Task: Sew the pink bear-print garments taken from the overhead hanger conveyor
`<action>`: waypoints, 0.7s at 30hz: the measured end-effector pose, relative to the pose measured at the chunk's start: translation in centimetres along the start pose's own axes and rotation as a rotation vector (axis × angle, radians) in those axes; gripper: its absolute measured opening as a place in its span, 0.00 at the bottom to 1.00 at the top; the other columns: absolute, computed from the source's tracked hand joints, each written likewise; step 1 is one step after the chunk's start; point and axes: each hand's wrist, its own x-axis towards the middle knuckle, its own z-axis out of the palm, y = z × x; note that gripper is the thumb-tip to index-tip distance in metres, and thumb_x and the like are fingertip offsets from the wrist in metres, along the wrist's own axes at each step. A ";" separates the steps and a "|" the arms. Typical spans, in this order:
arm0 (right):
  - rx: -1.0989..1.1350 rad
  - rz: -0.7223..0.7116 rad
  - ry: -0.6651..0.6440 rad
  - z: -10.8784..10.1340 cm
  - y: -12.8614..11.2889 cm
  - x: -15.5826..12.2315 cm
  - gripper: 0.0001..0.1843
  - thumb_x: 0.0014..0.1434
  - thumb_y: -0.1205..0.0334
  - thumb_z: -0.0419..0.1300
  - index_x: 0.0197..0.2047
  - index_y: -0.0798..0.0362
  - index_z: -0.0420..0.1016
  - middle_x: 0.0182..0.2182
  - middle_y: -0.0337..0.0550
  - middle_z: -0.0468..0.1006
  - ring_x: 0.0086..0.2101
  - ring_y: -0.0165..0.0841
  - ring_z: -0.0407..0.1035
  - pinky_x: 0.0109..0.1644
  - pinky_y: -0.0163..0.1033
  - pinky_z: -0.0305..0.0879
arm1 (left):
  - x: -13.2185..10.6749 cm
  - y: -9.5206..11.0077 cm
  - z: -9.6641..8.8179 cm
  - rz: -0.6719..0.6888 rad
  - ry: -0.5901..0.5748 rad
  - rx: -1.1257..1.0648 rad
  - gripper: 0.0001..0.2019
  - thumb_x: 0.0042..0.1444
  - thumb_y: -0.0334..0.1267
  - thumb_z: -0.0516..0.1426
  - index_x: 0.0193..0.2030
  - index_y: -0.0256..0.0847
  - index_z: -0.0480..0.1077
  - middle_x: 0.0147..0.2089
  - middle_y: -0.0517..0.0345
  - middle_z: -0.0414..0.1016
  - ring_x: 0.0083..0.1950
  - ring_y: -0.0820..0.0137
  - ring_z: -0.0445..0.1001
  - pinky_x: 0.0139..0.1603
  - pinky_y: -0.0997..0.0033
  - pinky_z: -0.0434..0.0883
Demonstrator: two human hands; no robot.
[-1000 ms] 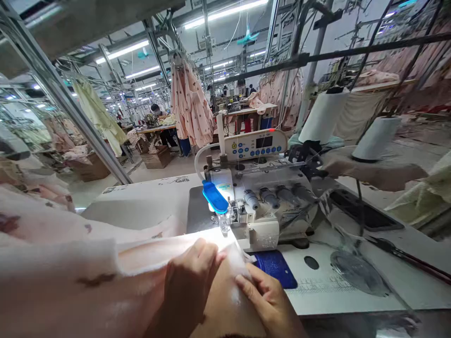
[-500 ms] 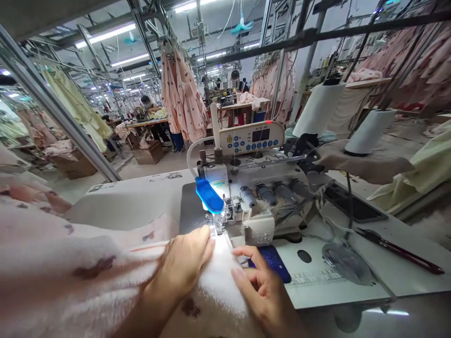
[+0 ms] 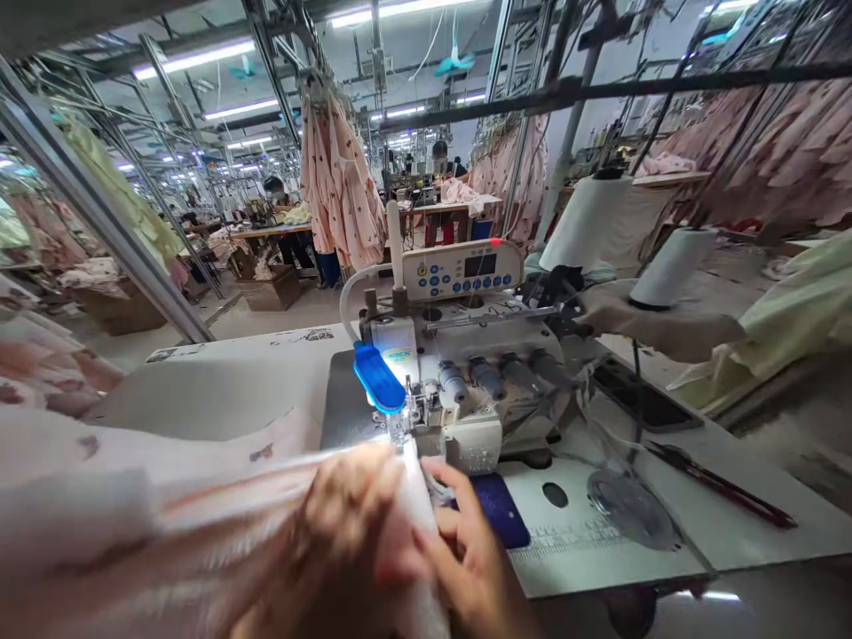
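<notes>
Pale pink printed fabric (image 3: 133, 497) lies across the white sewing table (image 3: 219, 382) and runs up to the presser foot of the overlock sewing machine (image 3: 459, 373). My left hand (image 3: 333, 550) rests on top of the fabric just before the needle; it is smeared by motion. To its right, my right hand (image 3: 466, 559) has its fingers curled on the fabric's white edge, close to the machine's front. A blue guard (image 3: 378, 377) sits over the needle area, lit by the machine lamp.
Two white thread cones (image 3: 586, 222) stand behind the machine with a control panel (image 3: 462, 268) in front. A dark blue pad (image 3: 499, 510) and long scissors (image 3: 719, 484) lie on the table's right. Pink garments (image 3: 339, 186) hang overhead; other people work at far tables.
Both hands have slid the fabric edge forward to the presser foot and drawn closer together. The left hand is now blurred by motion.
</notes>
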 end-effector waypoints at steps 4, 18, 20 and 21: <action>-0.151 -0.193 0.192 -0.1 2.4 -2.0 0.21 0.56 0.57 0.57 0.53 0.46 0.64 0.34 0.40 0.74 0.35 0.36 0.70 0.41 0.36 0.66 | -3.5 2.9 1.3 0.115 0.377 -0.169 0.11 0.60 0.28 0.47 0.42 0.35 0.70 0.39 0.54 0.75 0.45 0.68 0.71 0.56 0.63 0.62; -0.172 0.023 -0.092 -0.3 -0.1 -4.8 0.17 0.55 0.51 0.56 0.23 0.55 0.64 0.21 0.35 0.60 0.25 0.29 0.56 0.27 0.30 0.52 | -6.1 5.1 -1.5 -0.130 0.168 -0.396 0.10 0.58 0.28 0.54 0.46 0.35 0.70 0.32 0.54 0.70 0.37 0.70 0.67 0.39 0.67 0.67; -0.189 0.031 -0.068 -0.4 -1.1 -5.1 0.16 0.55 0.53 0.55 0.22 0.55 0.62 0.20 0.34 0.59 0.23 0.27 0.53 0.25 0.30 0.48 | -5.9 5.5 -2.1 -0.160 0.179 -0.408 0.08 0.58 0.29 0.54 0.44 0.36 0.71 0.31 0.54 0.70 0.36 0.70 0.66 0.38 0.67 0.67; -0.194 0.041 -0.057 -0.4 -1.6 -5.1 0.15 0.54 0.54 0.55 0.22 0.55 0.62 0.19 0.34 0.59 0.22 0.27 0.53 0.25 0.31 0.47 | -5.8 5.7 -2.3 -0.183 0.183 -0.423 0.08 0.58 0.30 0.53 0.43 0.37 0.71 0.30 0.55 0.69 0.35 0.71 0.66 0.36 0.69 0.67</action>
